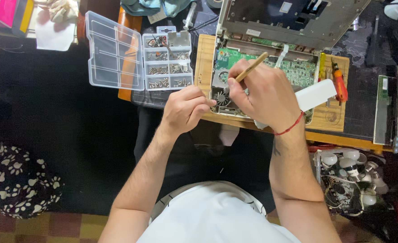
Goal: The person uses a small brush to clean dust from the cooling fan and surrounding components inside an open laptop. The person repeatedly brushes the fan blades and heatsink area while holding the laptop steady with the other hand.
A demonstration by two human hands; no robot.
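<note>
Head view, looking straight down at a person seated at a cluttered work surface (pixel 338 121). An opened laptop (pixel 262 67) lies on a wooden board, its green circuit board exposed and its grey lid tilted back at the top of the picture. The right hand (pixel 264 92) hovers over the lower left part of the laptop's insides, its fingers pinched around a slim wooden-handled brush (pixel 251 67) that slants up and to the right; the tip end is hidden under the hand, close to the round cooling fan (pixel 221 98). A thin red cord circles the right wrist. The left hand (pixel 185 108) rests at the laptop's left edge, just beside the fan, fingers curled loosely inward and pressed together; whether it holds anything cannot be told.

To the left of the laptop sits a clear plastic compartment box (pixel 168 60), lid swung open, with small screws sorted in its sections. To the right, on the board, lie a red-handled screwdriver (pixel 339 83) and a white rectangular block (pixel 316 93). Lower right, a container of light bulbs (pixel 349 175) stands apart.
</note>
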